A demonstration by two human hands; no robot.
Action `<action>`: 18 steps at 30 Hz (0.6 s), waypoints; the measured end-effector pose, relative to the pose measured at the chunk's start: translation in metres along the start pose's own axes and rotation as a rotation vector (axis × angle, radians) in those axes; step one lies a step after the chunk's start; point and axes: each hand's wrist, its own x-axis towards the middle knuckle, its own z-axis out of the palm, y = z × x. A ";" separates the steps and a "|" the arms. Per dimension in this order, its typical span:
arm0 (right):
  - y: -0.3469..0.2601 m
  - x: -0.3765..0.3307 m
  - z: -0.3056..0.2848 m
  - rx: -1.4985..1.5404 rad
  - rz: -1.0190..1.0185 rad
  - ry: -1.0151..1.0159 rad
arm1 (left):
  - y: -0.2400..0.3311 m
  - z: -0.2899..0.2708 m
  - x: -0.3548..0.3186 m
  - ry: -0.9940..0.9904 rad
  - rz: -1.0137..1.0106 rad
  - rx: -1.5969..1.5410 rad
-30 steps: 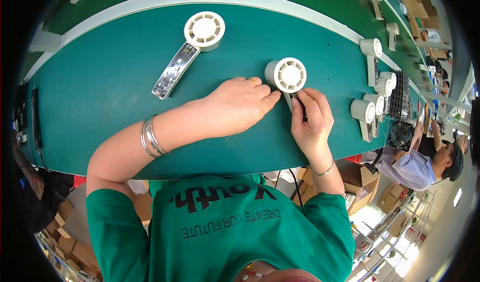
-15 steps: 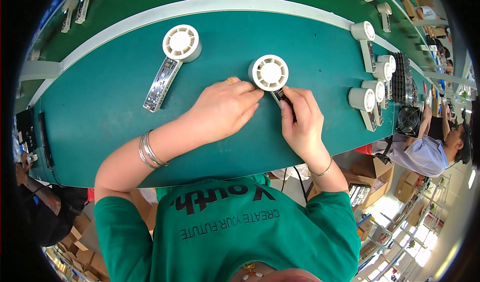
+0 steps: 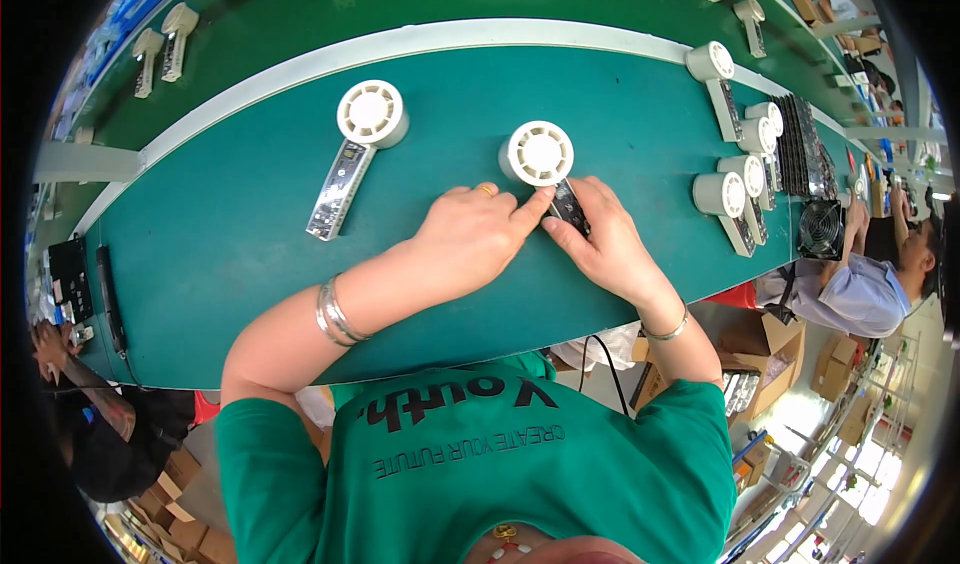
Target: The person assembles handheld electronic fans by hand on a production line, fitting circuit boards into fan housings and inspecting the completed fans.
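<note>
The white handheld fan is held about midway between the near and far edges of the surface, its exposed-board handle clasped in the right hand; whether anything is pinched by the left hand cannot be told. The handle is best kept steady by that right grip, with only light left fingertip pressure applied to the board. Compared with half a second ago, the left index finger has been brought against the handle, just below the round head

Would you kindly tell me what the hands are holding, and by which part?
The right hand holds a white fan by its dark-faced handle; the left hand's fingertip is at the handle's top.
</note>
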 end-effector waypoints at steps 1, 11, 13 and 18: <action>-0.003 -0.002 0.002 0.009 -0.020 0.000 | 0.002 -0.001 0.000 -0.003 -0.002 0.008; -0.014 -0.024 0.035 -0.257 -0.106 0.277 | -0.026 -0.079 -0.053 0.414 -0.256 0.087; -0.017 -0.027 0.044 -0.248 -0.161 0.322 | -0.044 -0.085 -0.071 0.384 -0.555 0.059; -0.016 -0.024 0.041 -0.078 0.052 0.188 | -0.073 -0.071 -0.085 0.044 -0.670 -0.121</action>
